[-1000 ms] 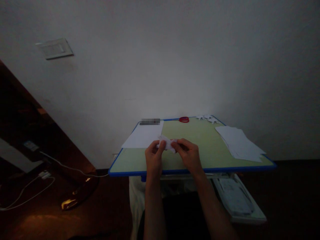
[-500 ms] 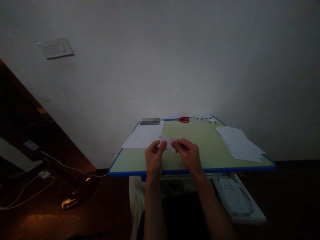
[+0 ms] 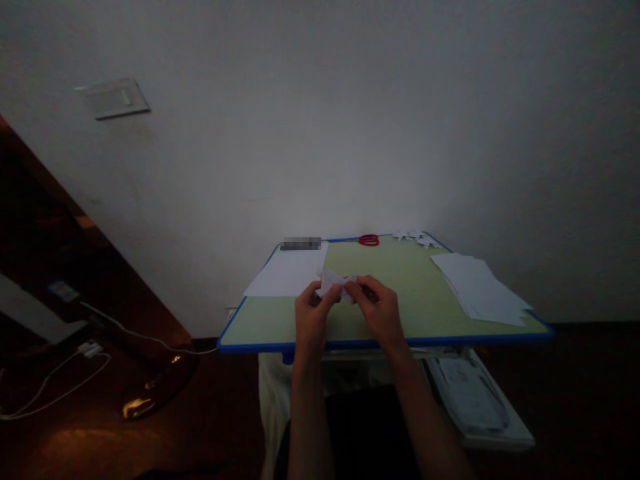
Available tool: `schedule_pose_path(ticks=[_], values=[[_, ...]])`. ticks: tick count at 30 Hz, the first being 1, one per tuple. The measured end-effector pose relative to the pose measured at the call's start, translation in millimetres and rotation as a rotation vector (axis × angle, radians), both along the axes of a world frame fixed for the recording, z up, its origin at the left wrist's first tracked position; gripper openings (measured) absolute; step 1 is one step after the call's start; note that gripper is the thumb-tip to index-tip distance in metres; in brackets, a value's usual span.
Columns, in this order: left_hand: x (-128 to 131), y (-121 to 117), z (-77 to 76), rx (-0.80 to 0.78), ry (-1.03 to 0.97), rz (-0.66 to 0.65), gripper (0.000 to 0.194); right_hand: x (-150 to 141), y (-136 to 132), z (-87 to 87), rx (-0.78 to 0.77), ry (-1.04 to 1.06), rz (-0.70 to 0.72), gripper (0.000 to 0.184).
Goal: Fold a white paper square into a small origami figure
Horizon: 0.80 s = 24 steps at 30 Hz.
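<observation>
Between my two hands is a small piece of folded white paper (image 3: 330,278), raised above the near half of the green table (image 3: 400,280). My left hand (image 3: 314,310) pinches its left part, the thumb lying across the front. From the other side my right hand (image 3: 376,305) grips the paper with thumb and fingers. Both thumbs nearly meet at its middle. Its exact folds are too small and dim to make out.
White sheets (image 3: 480,287) are stacked at the table's right. Another sheet (image 3: 285,273) lies left under a dark blurred bar (image 3: 301,244). Red-handled scissors (image 3: 369,240) and several folded paper shapes (image 3: 415,237) lie along the back by the wall.
My left hand has shifted slightly right, its thumb moving closer to the right thumb along the paper. My right hand stays almost in place.
</observation>
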<state>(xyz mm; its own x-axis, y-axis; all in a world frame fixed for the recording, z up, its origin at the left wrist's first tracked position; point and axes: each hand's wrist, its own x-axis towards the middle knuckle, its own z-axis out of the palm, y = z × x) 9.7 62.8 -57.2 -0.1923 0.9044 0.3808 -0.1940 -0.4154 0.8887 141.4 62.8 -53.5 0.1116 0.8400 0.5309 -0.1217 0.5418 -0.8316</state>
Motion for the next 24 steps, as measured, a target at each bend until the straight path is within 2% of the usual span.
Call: schedule_pose_path(ticks=[8, 20, 24], values=[[-0.5, -2.9, 2.4, 0.02, 0.014, 0.034, 0.022, -0.2, -2.4, 1.6, 0.003, 0.003, 0.02, 0.019], [0.4, -6.1, 6.4, 0.04, -0.096, -0.04, 0.019, 1.1, -3.1, 1.8, 0.0, -0.034, 0.054, 0.02], [1.5, -4.9, 5.9, 0.037, -0.071, 0.011, 0.021, 0.5, -2.6, 1.2, 0.0, -0.037, 0.043, 0.023]])
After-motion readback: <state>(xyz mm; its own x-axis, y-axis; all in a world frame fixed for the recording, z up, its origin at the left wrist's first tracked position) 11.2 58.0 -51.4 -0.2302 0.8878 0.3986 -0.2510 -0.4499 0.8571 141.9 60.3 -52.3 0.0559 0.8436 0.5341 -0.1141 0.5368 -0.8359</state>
